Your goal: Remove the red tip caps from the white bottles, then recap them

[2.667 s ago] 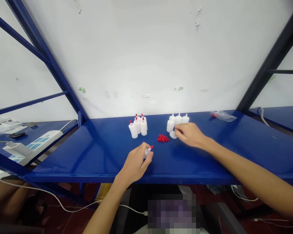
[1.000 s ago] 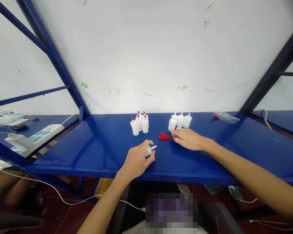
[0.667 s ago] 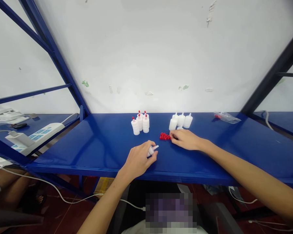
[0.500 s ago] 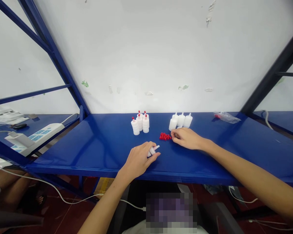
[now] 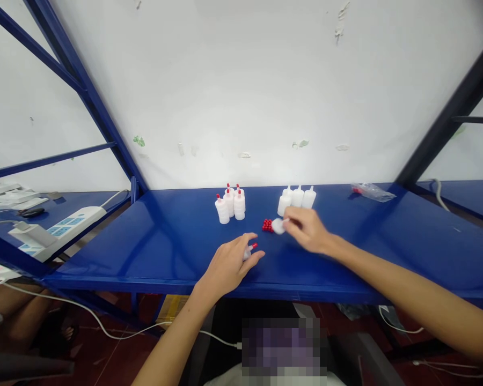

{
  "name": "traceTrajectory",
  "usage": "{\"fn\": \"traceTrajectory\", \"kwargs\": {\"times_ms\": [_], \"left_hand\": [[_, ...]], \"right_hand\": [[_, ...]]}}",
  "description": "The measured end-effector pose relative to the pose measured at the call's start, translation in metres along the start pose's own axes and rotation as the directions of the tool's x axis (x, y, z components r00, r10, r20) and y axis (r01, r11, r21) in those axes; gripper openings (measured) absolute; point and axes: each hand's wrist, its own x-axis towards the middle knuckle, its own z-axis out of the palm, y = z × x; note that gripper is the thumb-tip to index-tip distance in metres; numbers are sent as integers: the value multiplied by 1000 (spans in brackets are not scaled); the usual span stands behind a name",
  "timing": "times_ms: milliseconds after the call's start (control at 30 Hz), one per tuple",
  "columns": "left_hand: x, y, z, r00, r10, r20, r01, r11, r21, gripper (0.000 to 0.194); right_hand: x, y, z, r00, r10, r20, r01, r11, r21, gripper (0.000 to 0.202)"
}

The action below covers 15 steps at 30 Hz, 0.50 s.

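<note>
My left hand [image 5: 230, 264] is wrapped round a white bottle [image 5: 247, 252] whose nozzle carries a red cap. To its right, my right hand [image 5: 309, 230] pinches a white bottle [image 5: 278, 226], blurred and tilted, its base toward the red caps. The pile of small red caps [image 5: 267, 225] lies between my hands. Several red-capped white bottles [image 5: 229, 204] stand together at the back, left of the pile. Behind my right hand stand several white bottles with bare nozzles [image 5: 296, 198].
A clear plastic bag [image 5: 373, 192] with something red inside lies at the back right. On the left are a white power strip [image 5: 70, 225] and its plugs. Blue metal posts frame the blue table [image 5: 165, 241]. A person's legs show at the lower left.
A red cap now sits on the bottle in my left hand. My right hand has gone from the caps to hold another white bottle. Part of the cap pile is now hidden.
</note>
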Motion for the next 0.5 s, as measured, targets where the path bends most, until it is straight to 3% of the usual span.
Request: {"fn": "traceTrajectory", "kwargs": {"times_ms": [100,200,300,500], "left_hand": [[1,1,0,1000,-24,8,24,999,30,26],[2,4,-2,1000,-18,17,18,1000,18,23],[1,6,-4,999,-27,20,28,999,-28,18],[-1,5,-3,998,-66,-16,64,994,-87,15]], "right_hand": [[7,27,-21,957,274,-101,-292,898,-331,18],[12,47,-30,886,458,-76,-439,773,-459,21],[13,56,-27,850,527,-7,-463,741,-486,26],[13,57,-20,846,534,5,-471,752,-461,25]]}}
